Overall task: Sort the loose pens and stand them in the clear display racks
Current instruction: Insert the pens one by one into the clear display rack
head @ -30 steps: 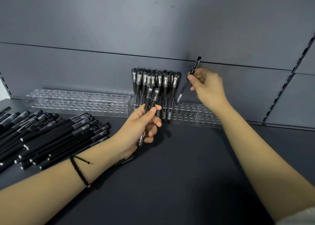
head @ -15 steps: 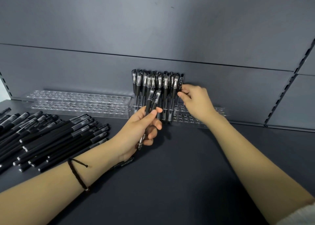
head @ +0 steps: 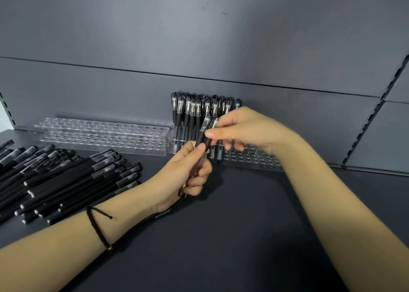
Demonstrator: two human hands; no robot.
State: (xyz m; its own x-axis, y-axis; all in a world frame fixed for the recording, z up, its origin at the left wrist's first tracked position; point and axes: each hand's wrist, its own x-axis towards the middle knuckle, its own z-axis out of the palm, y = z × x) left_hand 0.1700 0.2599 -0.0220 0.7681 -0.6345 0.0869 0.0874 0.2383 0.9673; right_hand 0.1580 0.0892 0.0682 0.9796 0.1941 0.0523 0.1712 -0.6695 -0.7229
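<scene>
Pens (head: 205, 124), two with clear caps, are being held cap-up in the left hand (head: 183, 170), whose fingers are curling round the lower barrels while the thumb is pressing on the black grip sections. The pair is hovering just in front of the part-filled display rack (head: 250, 158), overlapping its standing pens (head: 192, 112) in this view. The right hand (head: 247, 130) is closing thumb and forefinger on the cap end of the pen nearer to it, its other fingers bending loosely and holding nothing else. On this evidence the step in hand is probably the drawing of one pen out of the pair for placing. To do it well, the left thumb should be easing its pressure just enough for one barrel to be sliding free while the other is kept clamped. The right hand should be pulling along the pen's own axis, not sideways, since the standing pens are directly behind and a knock could be toppling them. Free holes appear to be lying toward the rack's right part, so the pen should be travelling up and over to that side. Relative to the grip, the chosen pen is hanging below the right fingertips, with most of its length lying inside the left fist. The loose pens (head: 66, 176) awaiting sorting are lying well to the left of that rack, in front of the empty display rack (head: 99, 134) that is abutting its left end.
</scene>
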